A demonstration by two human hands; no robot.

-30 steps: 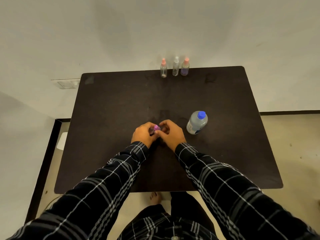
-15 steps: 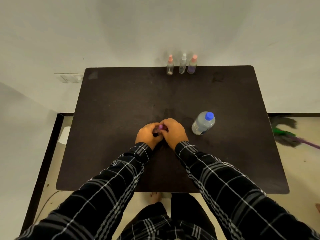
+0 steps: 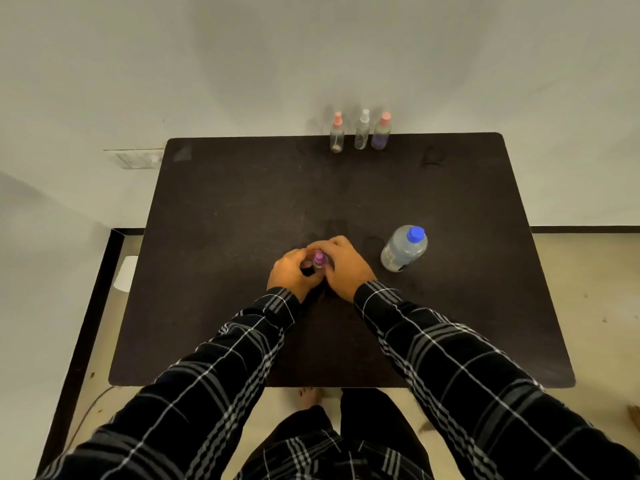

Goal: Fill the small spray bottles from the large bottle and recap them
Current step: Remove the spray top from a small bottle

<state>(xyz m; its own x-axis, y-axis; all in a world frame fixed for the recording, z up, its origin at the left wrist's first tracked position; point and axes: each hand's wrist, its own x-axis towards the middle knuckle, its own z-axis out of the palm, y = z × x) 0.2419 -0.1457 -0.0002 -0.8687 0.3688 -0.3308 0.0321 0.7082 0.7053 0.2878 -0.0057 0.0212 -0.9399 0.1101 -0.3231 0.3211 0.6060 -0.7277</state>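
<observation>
This looks like a plain room in a home. A dark counter (image 3: pixel 242 202) stands by a bare white wall (image 3: pixel 242 64) with a switch plate (image 3: pixel 133 159). The floor (image 3: pixel 588 289) is tan, and a bare foot (image 3: pixel 308 396) stands on it.

**Left grip** (image 3: pixel 290 276): bare hand, back facing up, fingers curled round the body of a small bottle (image 3: pixel 319 260). The fingertips are hidden.

**Right grip** (image 3: pixel 347 268): bare hand, back facing up, fingers curled over the bottle's top from the far side. It presses against the left grip.

**Wrists**: both roughly straight and low, just behind each grip, angled inward.

**Left arm**: extended, coming in from behind and to the left of its grip. The left sleeve (image 3: pixel 214 372) is dark plaid and reaches the wrist.

**Right arm**: extended, coming in from behind and to the right of its grip. The right sleeve (image 3: pixel 464 368) matches the left. The two forearms form a V that closes at the grips.
</observation>
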